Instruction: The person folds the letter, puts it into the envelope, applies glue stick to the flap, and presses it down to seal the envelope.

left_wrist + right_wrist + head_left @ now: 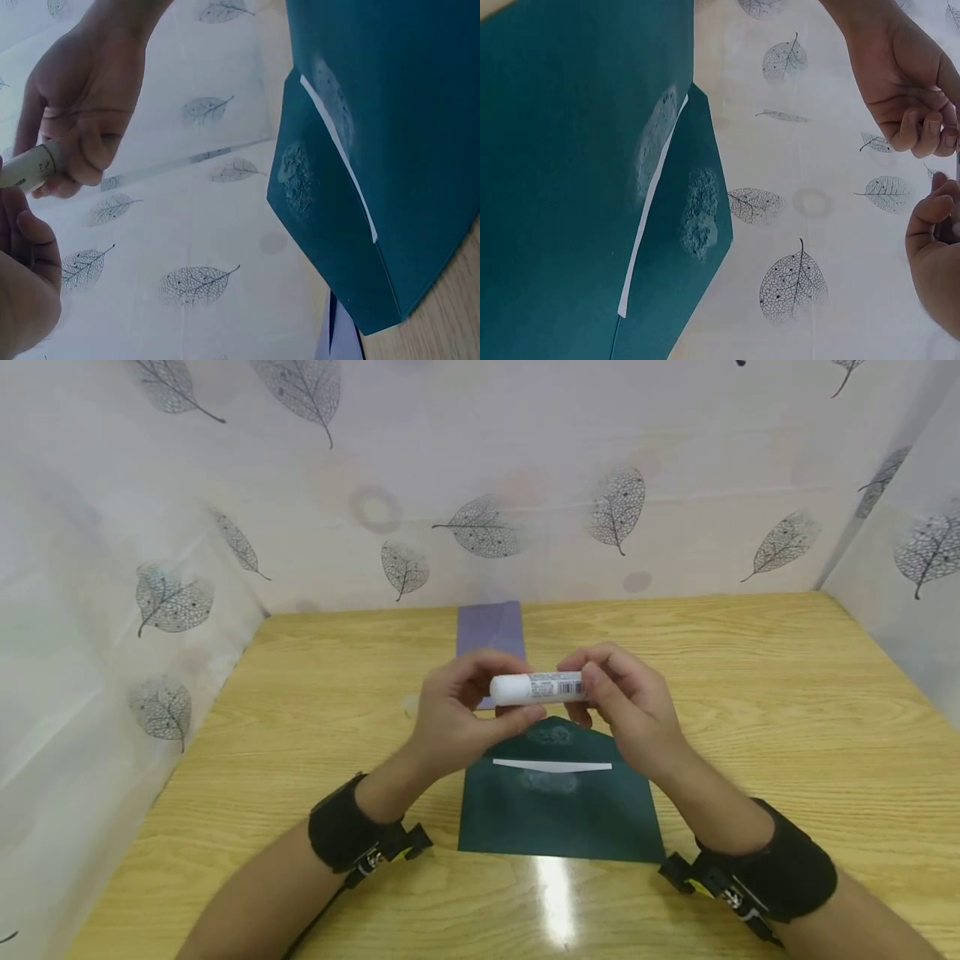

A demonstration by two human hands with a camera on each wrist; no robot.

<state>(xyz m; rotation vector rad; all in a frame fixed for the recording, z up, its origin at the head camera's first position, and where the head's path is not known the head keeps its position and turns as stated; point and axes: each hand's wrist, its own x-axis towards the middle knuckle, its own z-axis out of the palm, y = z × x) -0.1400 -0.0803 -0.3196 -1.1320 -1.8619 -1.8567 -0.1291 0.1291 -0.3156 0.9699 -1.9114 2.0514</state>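
Note:
Both hands hold a white glue stick [536, 687] level above the table, its barcode label facing the camera. Its rounded white end lies between the thumb and fingers of the left hand [457, 718]. At the other end, the right hand [637, 710] pinches the tube. Below them lies a dark green envelope [555, 818] with its pointed flap [676, 277] spread away from the person. Whitish smears mark the flap and the body beneath it. A white paper edge [551, 766] shows along the envelope's opening. In the right wrist view the glue stick is mostly hidden.
A purple paper [491, 631] lies behind the envelope, partly hidden by the left hand. Beside that hand is a small pale, translucent thing [410, 705], too unclear to name. White leaf-printed cloth [555, 468] bounds the wooden table [787, 693] at the back and sides.

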